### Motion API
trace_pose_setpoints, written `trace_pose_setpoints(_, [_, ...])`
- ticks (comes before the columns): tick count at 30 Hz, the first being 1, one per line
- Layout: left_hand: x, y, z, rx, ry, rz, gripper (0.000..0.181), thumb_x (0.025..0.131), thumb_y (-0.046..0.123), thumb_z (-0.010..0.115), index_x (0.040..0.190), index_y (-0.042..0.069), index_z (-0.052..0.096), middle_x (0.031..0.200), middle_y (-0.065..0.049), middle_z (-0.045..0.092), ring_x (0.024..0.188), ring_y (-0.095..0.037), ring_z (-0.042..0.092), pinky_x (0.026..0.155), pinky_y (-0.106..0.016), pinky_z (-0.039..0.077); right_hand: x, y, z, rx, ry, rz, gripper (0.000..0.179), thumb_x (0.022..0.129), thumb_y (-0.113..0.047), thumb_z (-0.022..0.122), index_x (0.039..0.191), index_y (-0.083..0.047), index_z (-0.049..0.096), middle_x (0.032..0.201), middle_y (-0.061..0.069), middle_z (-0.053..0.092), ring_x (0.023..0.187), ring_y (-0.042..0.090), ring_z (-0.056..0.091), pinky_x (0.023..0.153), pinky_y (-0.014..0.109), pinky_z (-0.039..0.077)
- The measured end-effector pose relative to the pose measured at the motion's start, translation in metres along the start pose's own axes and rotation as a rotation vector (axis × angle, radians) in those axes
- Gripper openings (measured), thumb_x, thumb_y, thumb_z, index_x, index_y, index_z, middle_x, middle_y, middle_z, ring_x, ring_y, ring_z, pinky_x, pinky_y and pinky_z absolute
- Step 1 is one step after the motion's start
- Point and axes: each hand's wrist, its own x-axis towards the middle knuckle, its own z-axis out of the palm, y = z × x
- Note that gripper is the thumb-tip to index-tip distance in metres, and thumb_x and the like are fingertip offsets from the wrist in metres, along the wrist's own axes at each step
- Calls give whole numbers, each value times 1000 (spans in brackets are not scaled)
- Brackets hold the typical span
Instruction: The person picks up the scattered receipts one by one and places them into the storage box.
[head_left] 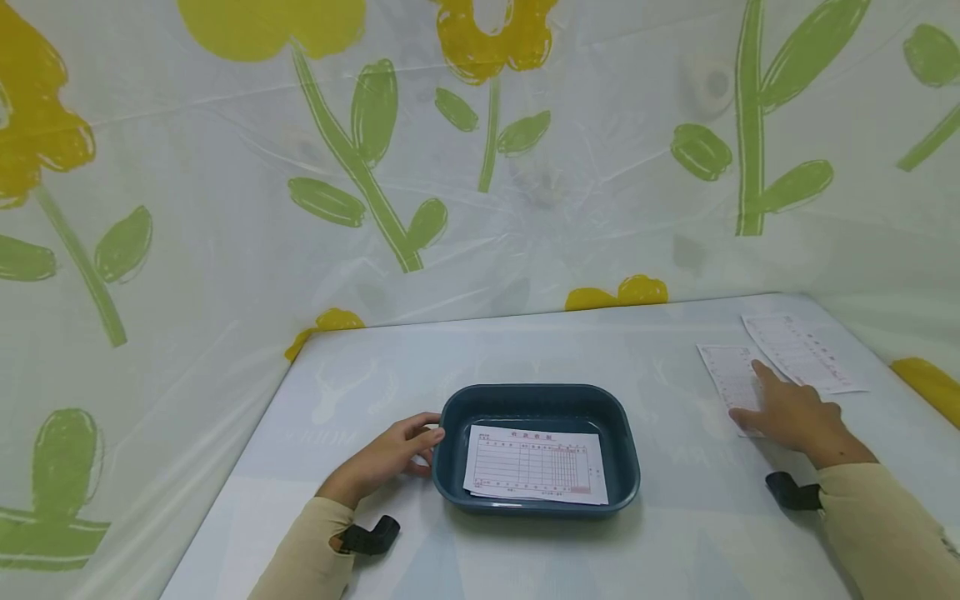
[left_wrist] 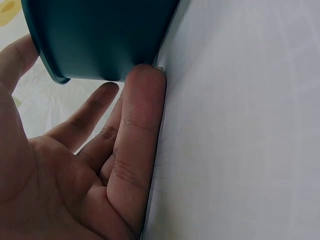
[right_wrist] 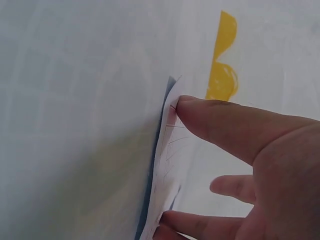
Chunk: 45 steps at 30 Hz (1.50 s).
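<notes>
A dark teal plastic basin (head_left: 536,510) stands at the front middle of the table, with printed receipt slips (head_left: 534,463) lying inside. My left hand (head_left: 390,457) is at its left side. Seen from the left wrist, the thumb touches the rim of the basin (left_wrist: 100,40), and the outstretched little finger (left_wrist: 135,120) lies along the tabletop up to its wall. Off to the right, my right hand (head_left: 798,412) reaches over a receipt slip (head_left: 727,375). In the right wrist view, thumb (right_wrist: 215,120) and fingertips touch the face of this slightly bowed slip (right_wrist: 167,150).
Another receipt slip (head_left: 798,350) lies just beyond my right hand, near the far right corner of the white table (head_left: 360,550). A pale sheet with printed flowers (head_left: 600,183) hangs behind the table and along its sides.
</notes>
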Motion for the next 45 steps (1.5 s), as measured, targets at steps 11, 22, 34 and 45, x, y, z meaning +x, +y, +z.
trace_pose_setpoints(11, [0, 1, 1, -1, 2, -5, 61, 102, 44, 52, 148, 5, 41, 116, -13, 63, 92, -17, 62, 86, -40, 60, -1, 2, -3, 43, 35, 20, 110, 81, -52, 75, 148, 15, 20, 132, 50, 34, 102, 63, 45, 79, 74, 43])
trace_pose_setpoints(22, [1, 2, 1, 18, 13, -20, 62, 102, 45, 52, 149, 6, 40, 116, -13, 64, 93, -17, 63, 87, -41, 60, 2, 9, -2, 80, 59, 7, 119, 79, -51, 77, 147, 20, 10, 132, 53, 28, 107, 66, 38, 85, 76, 41])
trace_pose_setpoints(34, [0, 3, 2, 11, 12, -25, 62, 102, 44, 52, 150, 6, 39, 116, -13, 64, 93, -18, 63, 88, -41, 59, 3, 7, -2, 124, 42, 15, 118, 81, -42, 79, 149, 18, 3, 136, 52, 26, 112, 64, 38, 94, 77, 37])
trace_pose_setpoints(45, [0, 3, 1, 15, 13, -28, 64, 102, 45, 52, 149, 5, 39, 116, -13, 64, 93, -17, 63, 87, -41, 60, 1, 8, -3, 129, 39, 15, 113, 82, -43, 77, 148, 20, 10, 133, 52, 29, 110, 62, 42, 92, 76, 39])
